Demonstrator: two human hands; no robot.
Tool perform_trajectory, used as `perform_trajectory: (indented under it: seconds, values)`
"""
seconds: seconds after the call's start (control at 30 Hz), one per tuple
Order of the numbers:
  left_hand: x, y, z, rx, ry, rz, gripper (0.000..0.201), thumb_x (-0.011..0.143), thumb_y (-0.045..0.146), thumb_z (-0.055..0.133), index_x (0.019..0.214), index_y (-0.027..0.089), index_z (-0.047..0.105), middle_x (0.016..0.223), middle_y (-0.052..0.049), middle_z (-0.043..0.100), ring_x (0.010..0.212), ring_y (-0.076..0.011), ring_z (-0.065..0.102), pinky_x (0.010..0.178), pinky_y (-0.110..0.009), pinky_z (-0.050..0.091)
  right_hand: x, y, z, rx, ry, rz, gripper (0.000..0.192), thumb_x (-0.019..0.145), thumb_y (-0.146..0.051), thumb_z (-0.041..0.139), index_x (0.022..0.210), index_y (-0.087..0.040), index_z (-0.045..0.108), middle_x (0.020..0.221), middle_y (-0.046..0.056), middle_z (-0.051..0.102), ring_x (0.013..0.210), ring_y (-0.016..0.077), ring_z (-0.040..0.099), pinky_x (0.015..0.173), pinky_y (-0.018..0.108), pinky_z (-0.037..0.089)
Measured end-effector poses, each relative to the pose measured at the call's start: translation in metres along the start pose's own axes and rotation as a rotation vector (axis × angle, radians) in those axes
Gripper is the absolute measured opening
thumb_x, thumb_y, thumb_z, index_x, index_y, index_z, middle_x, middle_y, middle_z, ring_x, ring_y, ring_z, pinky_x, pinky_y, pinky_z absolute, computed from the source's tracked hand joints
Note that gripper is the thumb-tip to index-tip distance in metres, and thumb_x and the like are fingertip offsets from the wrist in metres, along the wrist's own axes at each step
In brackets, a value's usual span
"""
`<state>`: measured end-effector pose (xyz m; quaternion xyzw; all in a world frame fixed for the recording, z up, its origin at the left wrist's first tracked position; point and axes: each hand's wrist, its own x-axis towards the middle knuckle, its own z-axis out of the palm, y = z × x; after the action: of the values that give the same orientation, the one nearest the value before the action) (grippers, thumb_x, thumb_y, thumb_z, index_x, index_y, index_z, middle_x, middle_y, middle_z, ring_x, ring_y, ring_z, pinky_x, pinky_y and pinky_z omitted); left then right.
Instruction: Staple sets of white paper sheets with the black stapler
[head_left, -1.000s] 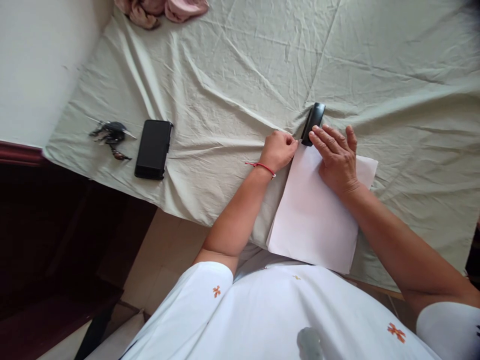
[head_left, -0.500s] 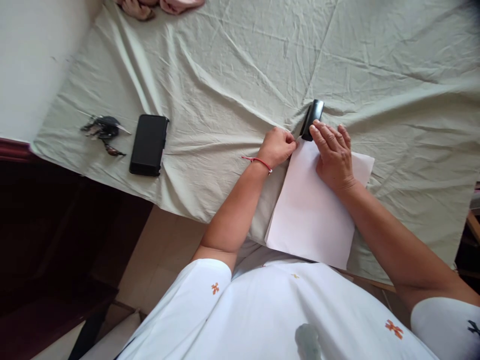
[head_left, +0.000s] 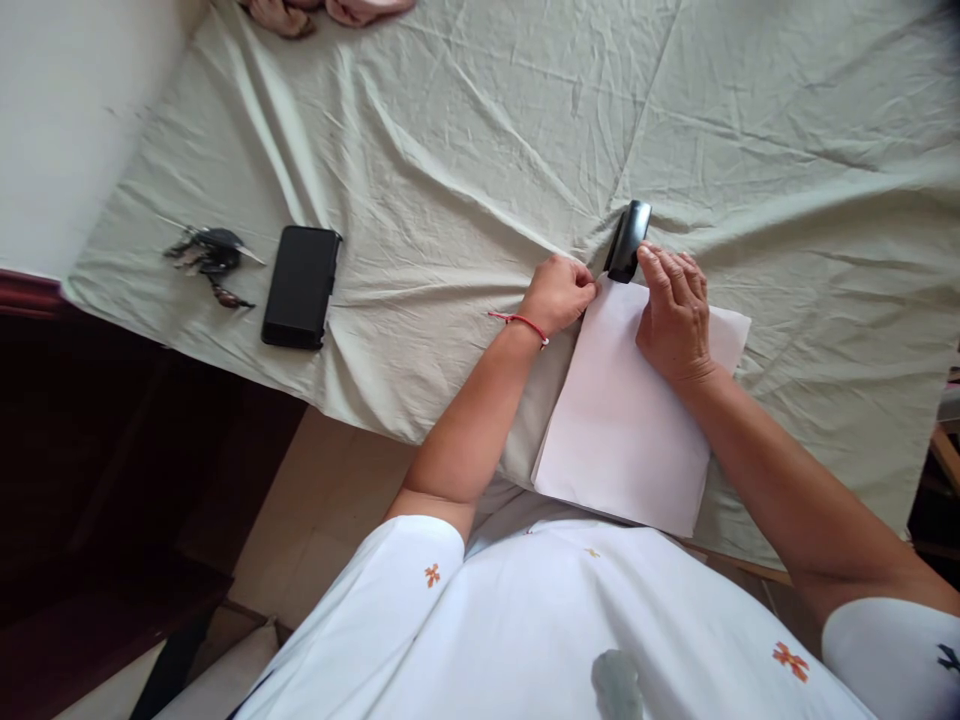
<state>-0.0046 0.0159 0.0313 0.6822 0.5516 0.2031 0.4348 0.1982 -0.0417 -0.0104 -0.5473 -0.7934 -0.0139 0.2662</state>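
Note:
A small stack of white paper sheets (head_left: 630,410) lies on the cloth in front of me, its top left corner at the near end of a black stapler (head_left: 630,240). My left hand (head_left: 557,295), with a red string bracelet at the wrist, is closed in a pinch at that corner of the paper. Over the upper part of the sheets rests my right hand (head_left: 673,315), palm down and fingers stretched out together. Its fingertips are beside the stapler's near end; whether they still touch it I cannot tell.
Pale green wrinkled cloth (head_left: 450,130) covers the table. To the left lie a black phone (head_left: 301,288) and a bunch of keys (head_left: 214,260). Pinkish fabric (head_left: 367,10) sits at the far edge. A white wall (head_left: 82,120) borders the left side.
My right hand's fingers have come off the top of the stapler and shifted slightly right. My left hand stays at the paper's corner.

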Motion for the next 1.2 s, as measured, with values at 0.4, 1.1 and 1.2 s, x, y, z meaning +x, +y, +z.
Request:
perform_trajectory:
  seconds: [0.4, 1.1, 1.2]
  values:
    - [0.0025, -0.0039, 0.003, -0.001, 0.005, -0.004, 0.021, 0.087, 0.019, 0.066, 0.067, 0.017, 0.071, 0.072, -0.005, 0.069, 0.078, -0.0167, 0.061, 0.073, -0.03, 0.045, -0.0042, 0.0007, -0.0003, -0.171, -0.075, 0.152, 0.028, 0.097, -0.017, 0.047, 0.11, -0.023, 0.071, 0.101, 0.012, 0.073, 0.11, 0.0338, 0.065, 0.102, 0.056, 0.046]
    - [0.0018, -0.0025, 0.0018, 0.023, -0.007, 0.0, 0.02, 0.089, 0.021, 0.064, 0.073, 0.017, 0.075, 0.077, -0.005, 0.073, 0.082, -0.018, 0.064, 0.075, -0.029, 0.047, 0.0028, -0.006, -0.0035, -0.134, -0.094, 0.207, 0.039, 0.105, -0.028, 0.042, 0.13, -0.025, 0.072, 0.118, 0.012, 0.077, 0.121, 0.0346, 0.063, 0.105, 0.053, 0.046]
    - [0.0014, -0.0024, 0.0017, 0.017, -0.005, -0.009, 0.019, 0.088, 0.02, 0.065, 0.072, 0.018, 0.075, 0.076, -0.005, 0.072, 0.082, -0.0183, 0.063, 0.075, -0.03, 0.047, 0.0032, -0.0067, -0.0043, -0.123, -0.09, 0.222, 0.038, 0.106, -0.03, 0.042, 0.129, -0.025, 0.072, 0.118, 0.012, 0.076, 0.121, 0.0351, 0.063, 0.106, 0.055, 0.046]
